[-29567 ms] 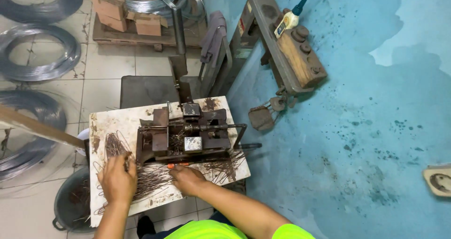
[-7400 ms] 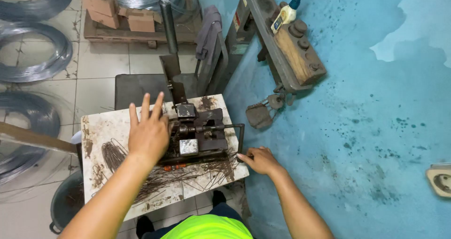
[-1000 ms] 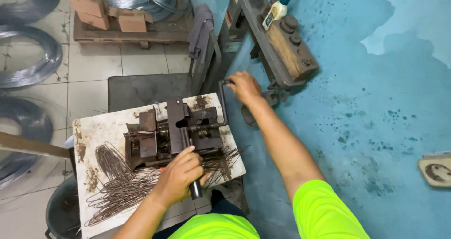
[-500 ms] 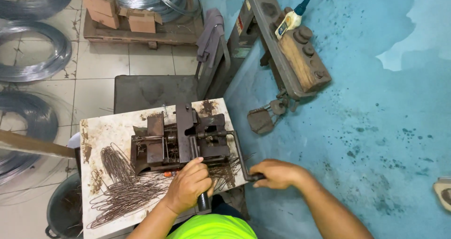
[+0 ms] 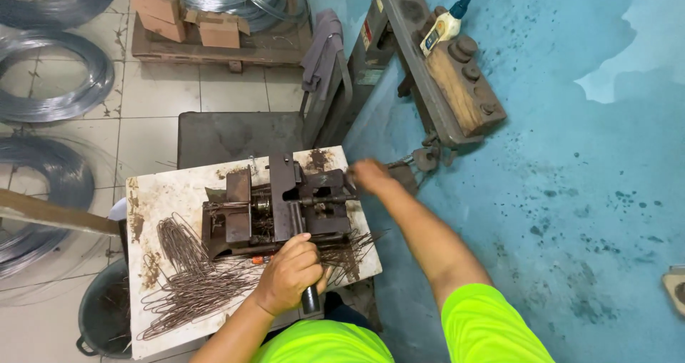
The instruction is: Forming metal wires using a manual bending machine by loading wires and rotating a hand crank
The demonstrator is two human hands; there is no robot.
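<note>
Left hand: our left hand [image 5: 289,274] is wrapped tight round the black handle [image 5: 310,299], at the near edge of the jig [image 5: 275,210].
Right hand: our right hand [image 5: 371,176] is out at the jig's far right corner, blurred; we cannot tell whether the fingers are closed on anything.
Jig: the dark metal jig sits mid-board [image 5: 178,185], its upright bar running from the far side down toward the handle.
Board: white, rust-stained, and the jig takes up its right half.
Bent wires: a heap of thin bent wires [image 5: 189,277] lies left of the jig and in front of it, spilling under our left wrist; more poke out on the jig's right.
Bucket: a dark bucket [image 5: 103,313] stands on the floor, below the board's left corner, well left of the jig.
Coils: grey wire coils [image 5: 50,78] lie on the tiles, far left of the jig.
Stand: beyond the jig, to the right, a grey metal stand [image 5: 428,78] with a wooden block leans over the blue floor.
Boxes: cardboard boxes [image 5: 185,13] on a pallet, far beyond the jig.
</note>
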